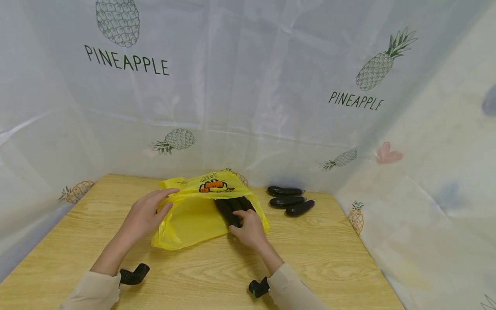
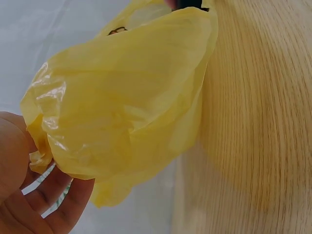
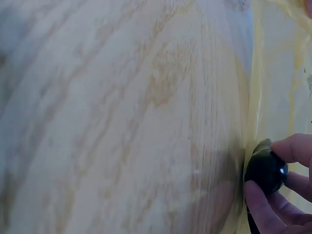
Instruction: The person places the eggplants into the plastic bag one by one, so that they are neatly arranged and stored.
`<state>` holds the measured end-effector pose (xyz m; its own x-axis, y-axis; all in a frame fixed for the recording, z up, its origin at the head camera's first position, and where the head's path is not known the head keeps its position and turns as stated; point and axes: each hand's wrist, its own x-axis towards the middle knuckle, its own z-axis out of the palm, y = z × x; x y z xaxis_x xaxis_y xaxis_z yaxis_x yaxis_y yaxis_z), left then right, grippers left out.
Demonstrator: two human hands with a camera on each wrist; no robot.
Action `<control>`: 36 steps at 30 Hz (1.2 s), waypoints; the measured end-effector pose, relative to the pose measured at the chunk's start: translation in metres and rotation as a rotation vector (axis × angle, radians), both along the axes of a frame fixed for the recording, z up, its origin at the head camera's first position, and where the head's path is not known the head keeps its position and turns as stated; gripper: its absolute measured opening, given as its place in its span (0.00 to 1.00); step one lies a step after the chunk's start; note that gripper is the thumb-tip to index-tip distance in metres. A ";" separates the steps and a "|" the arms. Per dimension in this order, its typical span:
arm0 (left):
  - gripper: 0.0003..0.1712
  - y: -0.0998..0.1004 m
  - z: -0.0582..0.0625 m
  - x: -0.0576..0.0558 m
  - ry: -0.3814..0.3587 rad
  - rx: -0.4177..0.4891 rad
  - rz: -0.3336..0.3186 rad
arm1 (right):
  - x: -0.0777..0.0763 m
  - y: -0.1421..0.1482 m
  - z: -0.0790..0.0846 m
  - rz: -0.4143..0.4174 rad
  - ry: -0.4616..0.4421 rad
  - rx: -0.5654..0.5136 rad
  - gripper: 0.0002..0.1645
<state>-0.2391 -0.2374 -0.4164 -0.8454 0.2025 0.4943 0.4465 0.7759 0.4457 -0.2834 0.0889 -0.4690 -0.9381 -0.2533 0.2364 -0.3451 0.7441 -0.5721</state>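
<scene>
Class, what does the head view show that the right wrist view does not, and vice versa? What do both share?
Only the head view: three loose eggplants right of the yellow plastic bag, and PINEAPPLE lettering on the wall covering.
Only the right wrist view: the gripped eggplant end-on.
Both: that eggplant, the bag, the wooden table and the right hand.

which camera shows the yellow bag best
The head view: it shows nearly the whole bag, open, with its print. Left wrist shows one side up close; right wrist, only a part at the frame's right edge.
</scene>
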 end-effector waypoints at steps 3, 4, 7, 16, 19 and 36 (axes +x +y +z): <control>0.27 0.000 0.000 0.000 0.003 0.004 -0.005 | -0.001 -0.003 -0.001 -0.020 -0.003 -0.013 0.28; 0.27 0.000 0.000 0.000 0.002 0.005 -0.005 | -0.001 -0.004 -0.002 -0.028 -0.005 -0.016 0.28; 0.27 0.000 0.000 0.001 -0.006 0.004 0.000 | -0.002 -0.005 -0.003 -0.037 -0.012 -0.030 0.27; 0.26 0.000 0.000 0.002 0.014 -0.012 0.009 | -0.002 -0.003 -0.002 -0.019 0.001 -0.013 0.28; 0.27 0.000 0.000 0.002 0.020 -0.014 0.009 | -0.002 -0.003 -0.001 -0.004 0.003 -0.002 0.29; 0.26 -0.001 -0.002 0.000 0.009 -0.016 0.011 | -0.010 -0.016 -0.003 -0.061 0.007 -0.001 0.29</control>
<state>-0.2388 -0.2385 -0.4181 -0.8430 0.2014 0.4988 0.4422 0.7875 0.4293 -0.2935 0.0729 -0.4723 -0.9500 -0.1959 0.2430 -0.3033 0.7633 -0.5705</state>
